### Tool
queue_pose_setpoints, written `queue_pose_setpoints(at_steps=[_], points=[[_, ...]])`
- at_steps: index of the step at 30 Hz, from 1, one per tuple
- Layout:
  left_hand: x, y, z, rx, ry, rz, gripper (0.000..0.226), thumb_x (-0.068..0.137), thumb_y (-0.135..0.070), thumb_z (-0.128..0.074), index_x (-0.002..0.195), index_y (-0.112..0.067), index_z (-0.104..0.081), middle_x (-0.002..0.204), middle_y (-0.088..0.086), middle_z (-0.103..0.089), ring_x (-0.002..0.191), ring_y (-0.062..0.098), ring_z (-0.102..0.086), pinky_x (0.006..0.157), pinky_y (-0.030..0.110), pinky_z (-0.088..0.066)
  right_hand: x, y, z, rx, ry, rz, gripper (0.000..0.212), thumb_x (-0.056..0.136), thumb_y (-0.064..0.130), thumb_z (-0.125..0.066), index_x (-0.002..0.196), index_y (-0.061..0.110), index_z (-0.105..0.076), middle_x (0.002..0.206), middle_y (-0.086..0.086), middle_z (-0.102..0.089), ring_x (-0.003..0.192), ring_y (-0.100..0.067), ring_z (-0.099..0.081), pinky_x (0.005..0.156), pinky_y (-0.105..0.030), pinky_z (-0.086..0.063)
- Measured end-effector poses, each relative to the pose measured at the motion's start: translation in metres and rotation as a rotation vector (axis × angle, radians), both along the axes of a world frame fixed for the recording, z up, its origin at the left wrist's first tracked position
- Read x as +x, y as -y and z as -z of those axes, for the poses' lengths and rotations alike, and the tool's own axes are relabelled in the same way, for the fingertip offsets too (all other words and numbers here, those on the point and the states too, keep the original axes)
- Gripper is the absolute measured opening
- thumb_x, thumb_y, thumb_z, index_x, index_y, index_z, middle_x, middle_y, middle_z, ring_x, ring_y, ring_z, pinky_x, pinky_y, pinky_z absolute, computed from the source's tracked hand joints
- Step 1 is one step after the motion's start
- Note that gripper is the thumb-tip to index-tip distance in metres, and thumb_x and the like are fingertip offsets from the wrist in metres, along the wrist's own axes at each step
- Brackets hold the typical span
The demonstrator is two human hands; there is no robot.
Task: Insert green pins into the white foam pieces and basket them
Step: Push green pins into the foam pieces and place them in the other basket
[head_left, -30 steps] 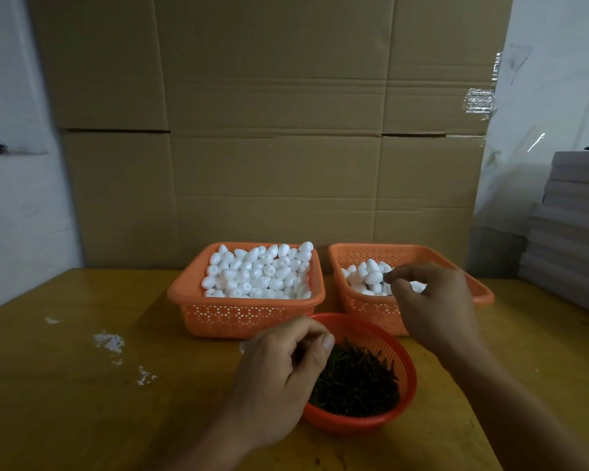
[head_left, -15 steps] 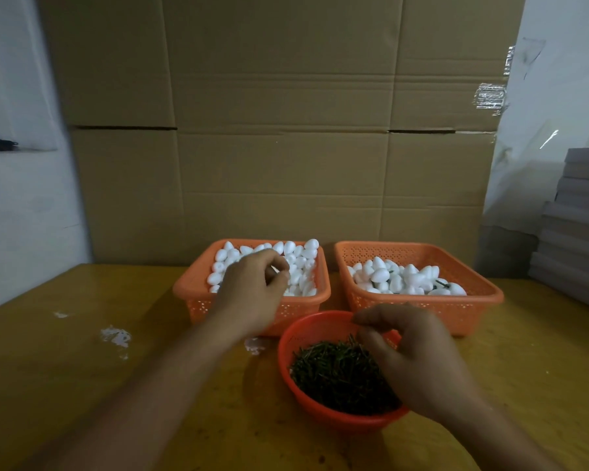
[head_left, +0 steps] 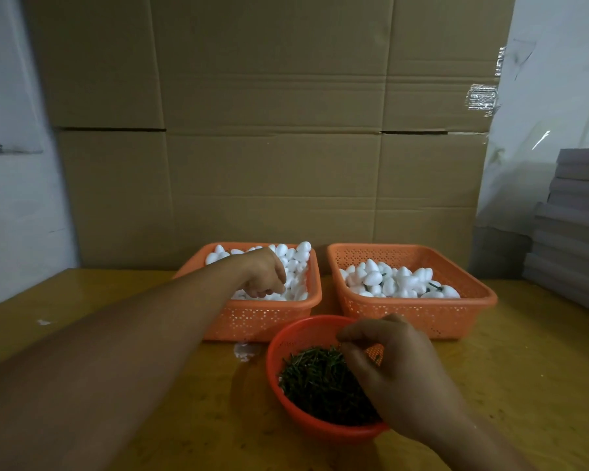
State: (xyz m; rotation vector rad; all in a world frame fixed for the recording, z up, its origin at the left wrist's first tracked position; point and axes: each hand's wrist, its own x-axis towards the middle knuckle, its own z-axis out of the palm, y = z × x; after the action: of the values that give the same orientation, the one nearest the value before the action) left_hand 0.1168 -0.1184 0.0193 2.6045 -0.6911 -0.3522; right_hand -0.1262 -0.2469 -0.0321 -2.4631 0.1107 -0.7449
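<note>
Left hand fingers curled into white foam pieces in left orange basket; grasp unclear. Right hand fingers pinched over green pins in round red bowl.

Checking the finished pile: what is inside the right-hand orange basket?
The right basket holds white foam pieces, heaped toward its near side; green pins stick out of a few. Whether every piece has a pin cannot be seen, since the pieces cover each other.

Bare tabletop right of bowl
</note>
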Motion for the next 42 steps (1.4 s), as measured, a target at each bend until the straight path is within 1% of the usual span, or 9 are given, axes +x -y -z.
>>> queue_pose_setpoints(at_steps=[2,8,11,17,20,22,26,30,42], points=[[-0.002,0.004,0.001,0.056,0.024,0.006,0.028,0.093,-0.024,-0.070,0.120,-0.018,-0.070,0.104,0.008,-0.071,0.100,0.018,-0.071,0.081,0.026,-0.059,0.000,-0.001,0.000,-0.007,0.003,-0.004,0.017,0.090,0.031,-0.067,0.103,0.040,-0.074,0.088,0.027,-0.052,0.095,0.001,-0.054,0.088,-0.027,-0.046],[-0.005,0.012,0.007,0.292,0.205,0.002,0.059,0.085,-0.034,-0.077,0.140,-0.027,-0.055,0.145,-0.004,-0.045,0.136,0.021,-0.043,0.114,0.044,-0.036,-0.001,-0.002,-0.001,-0.027,0.022,-0.019,0.015,0.090,0.030,-0.068,0.101,0.037,-0.075,0.079,0.033,-0.048,0.095,-0.003,-0.054,0.090,-0.037,-0.047],[-0.006,0.014,0.011,0.432,0.319,-0.004,0.057,0.084,-0.043,-0.076,0.136,-0.039,-0.052,0.161,-0.013,-0.020,0.148,0.020,-0.016,0.115,0.051,-0.022,0.000,-0.001,0.000,-0.028,0.022,-0.022,0.015,0.090,0.029,-0.069,0.100,0.036,-0.076,0.077,0.034,-0.048,0.095,-0.005,-0.055,0.090,-0.038,-0.047],[-0.007,0.015,0.009,0.467,0.311,-0.001,0.073,0.085,-0.043,-0.077,0.148,-0.036,-0.041,0.164,-0.007,-0.011,0.151,0.021,-0.010,0.118,0.051,-0.021,0.000,0.000,0.000,-0.037,0.032,-0.029,0.014,0.089,0.030,-0.069,0.099,0.037,-0.076,0.078,0.034,-0.047,0.095,-0.004,-0.054,0.090,-0.037,-0.047],[-0.007,0.009,0.002,0.339,0.262,0.032,0.049,0.085,-0.034,-0.077,0.130,-0.024,-0.063,0.133,-0.002,-0.052,0.125,0.019,-0.050,0.109,0.043,-0.044,0.000,0.001,0.001,-0.038,0.049,-0.031,0.014,0.088,0.028,-0.071,0.098,0.036,-0.076,0.077,0.034,-0.048,0.092,-0.003,-0.054,0.087,-0.034,-0.048],[-0.006,0.004,0.001,0.187,0.211,0.065,0.029,0.087,-0.027,-0.075,0.116,-0.022,-0.071,0.119,-0.001,-0.062,0.114,0.020,-0.060,0.103,0.042,-0.050,0.000,0.001,0.002,-0.037,0.050,-0.033,0.015,0.088,0.027,-0.071,0.099,0.036,-0.077,0.078,0.031,-0.050,0.092,-0.002,-0.054,0.084,-0.030,-0.048],[-0.004,-0.006,0.001,-0.200,0.135,0.101,0.014,0.086,-0.020,-0.075,0.095,-0.029,-0.069,0.108,-0.010,-0.068,0.107,0.015,-0.064,0.102,0.044,-0.050,0.001,0.003,0.004,-0.049,0.043,-0.041,0.016,0.088,0.027,-0.071,0.102,0.035,-0.076,0.080,0.027,-0.052,0.092,0.001,-0.053,0.075,-0.011,-0.040],[-0.014,-0.016,0.003,-0.477,0.244,0.177,0.014,0.085,-0.020,-0.075,0.093,-0.029,-0.067,0.093,-0.011,-0.072,0.090,0.007,-0.068,0.092,0.040,-0.056,0.002,0.003,0.004,-0.062,0.025,-0.050,0.018,0.090,0.028,-0.070,0.105,0.035,-0.075,0.081,0.028,-0.052,0.094,0.003,-0.051,0.073,-0.006,-0.039],[-0.080,-0.032,0.011,-0.820,0.354,0.322,0.028,0.092,-0.007,-0.067,0.109,-0.028,-0.061,0.102,-0.014,-0.072,0.098,0.002,-0.067,0.087,0.016,-0.051,0.004,0.004,0.007,-0.073,-0.004,-0.045,0.019,0.089,0.029,-0.070,0.106,0.037,-0.074,0.086,0.024,-0.053,0.095,0.002,-0.052,0.076,-0.011,-0.042]])
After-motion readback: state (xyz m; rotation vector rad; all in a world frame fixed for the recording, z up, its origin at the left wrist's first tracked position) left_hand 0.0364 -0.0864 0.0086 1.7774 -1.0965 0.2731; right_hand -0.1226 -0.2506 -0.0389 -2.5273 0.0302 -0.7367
